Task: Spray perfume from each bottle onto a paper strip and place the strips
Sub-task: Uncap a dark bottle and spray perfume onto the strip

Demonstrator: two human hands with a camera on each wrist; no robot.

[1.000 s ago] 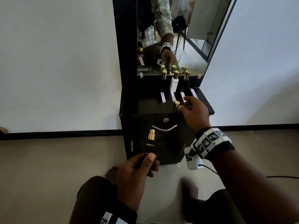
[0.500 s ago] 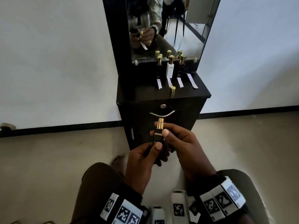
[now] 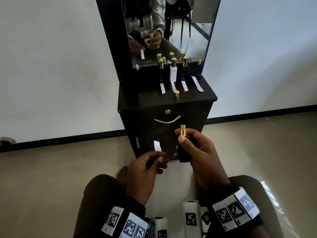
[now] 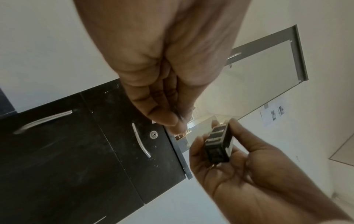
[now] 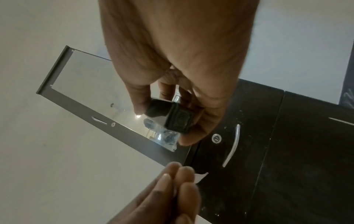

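Note:
My right hand [image 3: 192, 146] grips a black perfume bottle [image 3: 183, 152] upright in front of the cabinet, its gold sprayer [image 3: 182, 129] uncapped and the thumb on the neck. The same bottle [image 4: 219, 145] [image 5: 172, 119] shows from below in both wrist views. My left hand [image 3: 154, 160] pinches a white paper strip [image 3: 157, 146] that stands up to the left of the bottle; the strip [image 5: 200, 177] peeks out between its fingertips. The gold cap [image 3: 176, 95] stands on the cabinet top [image 3: 137, 100]. Three capped bottles [image 3: 172, 73] stand by the mirror, with several strips [image 3: 184, 85] laid before them.
The black cabinet has a drawer with a lock [image 3: 167, 112] and a curved metal handle [image 3: 167, 120]. A mirror [image 3: 171, 31] rises behind the bottles. White walls flank the cabinet. My knees and the beige floor [image 3: 51, 186] fill the foreground.
My right hand left the cap on the cabinet top, came back and took the black bottle from my left hand. My left hand now holds only the paper strip.

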